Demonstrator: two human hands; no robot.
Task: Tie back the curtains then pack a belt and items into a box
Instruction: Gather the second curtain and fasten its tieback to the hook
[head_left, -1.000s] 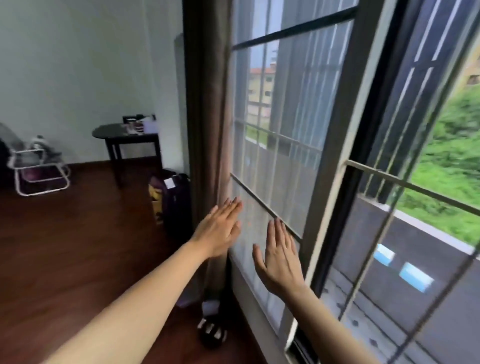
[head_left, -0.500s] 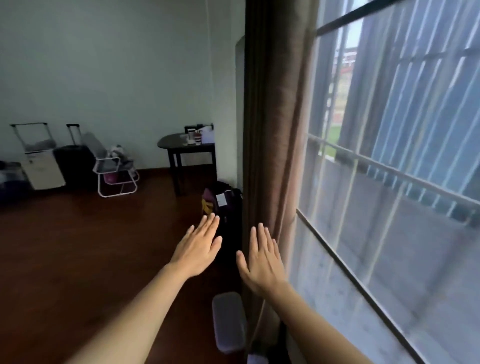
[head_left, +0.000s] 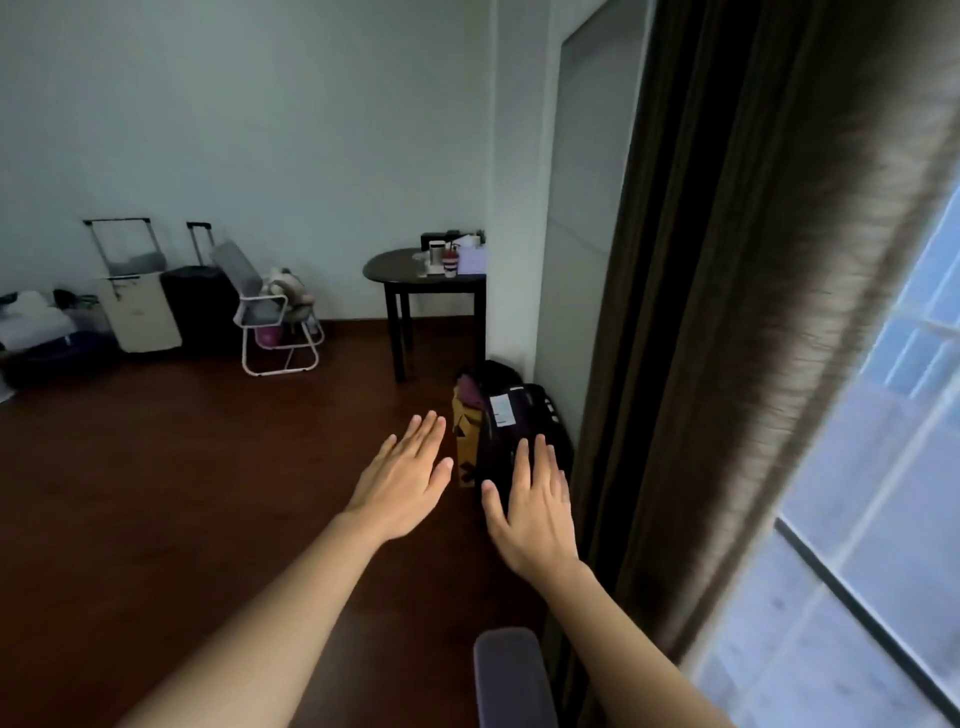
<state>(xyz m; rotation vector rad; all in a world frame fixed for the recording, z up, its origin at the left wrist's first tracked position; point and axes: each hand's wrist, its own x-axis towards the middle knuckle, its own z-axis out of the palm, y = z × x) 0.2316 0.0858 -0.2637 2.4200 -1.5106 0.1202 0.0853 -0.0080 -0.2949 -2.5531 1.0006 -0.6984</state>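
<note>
Fingers (head_left: 423, 436) on both hands are lying flat and spread, gripping nothing. Left hand (head_left: 402, 488) and right hand (head_left: 532, 512) are hovering side by side over the floor (head_left: 182, 493). Brown curtain (head_left: 753, 312) is hanging loose just right of right hand, beside the window (head_left: 883, 467).

You're in a lived-in home room.
Brown curtain (head_left: 769, 312), suitcases (head_left: 197, 306), folding chair (head_left: 270, 317), small dark table (head_left: 410, 273), wooden floor (head_left: 156, 467).
</note>
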